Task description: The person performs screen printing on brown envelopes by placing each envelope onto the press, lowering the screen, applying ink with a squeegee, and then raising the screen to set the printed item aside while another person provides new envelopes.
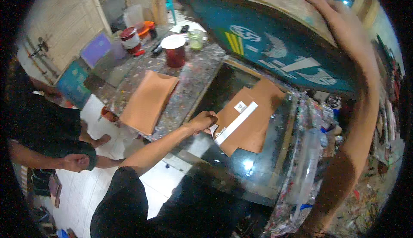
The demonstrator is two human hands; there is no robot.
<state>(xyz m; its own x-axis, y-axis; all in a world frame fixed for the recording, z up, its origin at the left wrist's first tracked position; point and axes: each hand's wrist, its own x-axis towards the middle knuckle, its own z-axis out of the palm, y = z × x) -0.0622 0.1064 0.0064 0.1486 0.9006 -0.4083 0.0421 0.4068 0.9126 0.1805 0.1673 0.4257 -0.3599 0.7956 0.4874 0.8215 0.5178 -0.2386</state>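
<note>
beyond a co-worker's hand (76,162), 1 stack of brown sheets (148,101) lies on the table (194,76) near 1 dark red tub (175,58). my left hand (201,122) pinches the near-left corner of the printed brown sheet (254,131) in its fingers, over dark glass (267,168). my right hand (342,20) grips the tilted screen (269,44) by its upper edge.

The place is a printing workshop. A paint-stained table (198,71), framed green screen (275,51), red tub (175,57) and stacked brown sheets (149,100) indicate this.
</note>
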